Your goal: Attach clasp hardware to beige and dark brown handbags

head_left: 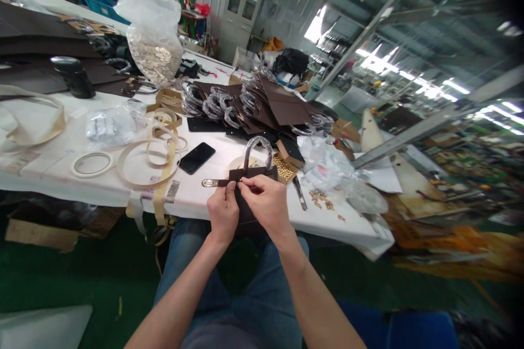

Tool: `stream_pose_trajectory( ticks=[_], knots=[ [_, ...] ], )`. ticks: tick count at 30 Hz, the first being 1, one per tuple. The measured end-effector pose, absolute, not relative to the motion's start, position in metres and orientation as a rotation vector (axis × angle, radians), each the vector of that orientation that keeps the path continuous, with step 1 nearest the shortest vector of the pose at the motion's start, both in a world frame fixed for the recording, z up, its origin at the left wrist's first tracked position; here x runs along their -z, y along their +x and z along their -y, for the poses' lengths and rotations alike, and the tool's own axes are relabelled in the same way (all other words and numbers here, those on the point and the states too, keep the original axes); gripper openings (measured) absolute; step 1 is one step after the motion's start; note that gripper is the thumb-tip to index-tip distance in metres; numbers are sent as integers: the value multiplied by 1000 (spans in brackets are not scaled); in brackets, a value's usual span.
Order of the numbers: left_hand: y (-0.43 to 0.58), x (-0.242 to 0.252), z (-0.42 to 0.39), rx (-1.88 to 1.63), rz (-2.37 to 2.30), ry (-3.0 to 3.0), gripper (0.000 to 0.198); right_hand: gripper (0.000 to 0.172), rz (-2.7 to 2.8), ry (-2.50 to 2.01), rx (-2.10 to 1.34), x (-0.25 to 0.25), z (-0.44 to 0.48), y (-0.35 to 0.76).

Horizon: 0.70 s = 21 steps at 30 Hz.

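Observation:
A dark brown bag piece [248, 218] hangs over the table's front edge above my lap. Its arched handle [258, 144], wrapped in clear plastic, rests on the table. My left hand [223, 212] pinches a dark strap with a shiny metal end plate [210, 183], which points left. Close beside it, my right hand [266, 202] has thumb and forefinger pressed together at the strap's inner end; whatever small thing is between them cannot be made out. Right of the hands are an open box of small gold-coloured metal parts [283, 168] and a metal-ended strap or tool [300, 194].
A black phone [197, 157], a tape roll [92, 164] and loose beige strips [139, 180] lie to the left. Behind are stacked brown bag pieces [282, 101] and a bulging plastic bag [153, 54]. Loose gold pieces [322, 200] and crumpled plastic [323, 161] lie right.

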<state>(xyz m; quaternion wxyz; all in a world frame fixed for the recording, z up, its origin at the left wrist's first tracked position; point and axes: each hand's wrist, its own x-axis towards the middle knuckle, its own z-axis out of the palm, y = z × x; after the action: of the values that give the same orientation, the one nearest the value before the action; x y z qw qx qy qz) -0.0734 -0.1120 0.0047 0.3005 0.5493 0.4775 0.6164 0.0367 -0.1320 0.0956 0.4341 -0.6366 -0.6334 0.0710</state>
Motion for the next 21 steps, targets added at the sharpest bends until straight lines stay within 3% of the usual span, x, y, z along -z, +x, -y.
stream_pose_trajectory(
  ticks=[7, 16, 21],
  knots=[
    [-70, 0, 120, -1737, -1266, 1543, 41, 10, 1496, -1679, -422, -107, 134, 39],
    [-70, -3, 121, -1624, -1156, 1383, 34, 17, 1610, -1663, -268, -101, 131, 37],
    [-77, -9, 123, -1529, -1340, 1393, 33, 31, 1728, -1591, -255, -91, 139, 34]
  ],
)
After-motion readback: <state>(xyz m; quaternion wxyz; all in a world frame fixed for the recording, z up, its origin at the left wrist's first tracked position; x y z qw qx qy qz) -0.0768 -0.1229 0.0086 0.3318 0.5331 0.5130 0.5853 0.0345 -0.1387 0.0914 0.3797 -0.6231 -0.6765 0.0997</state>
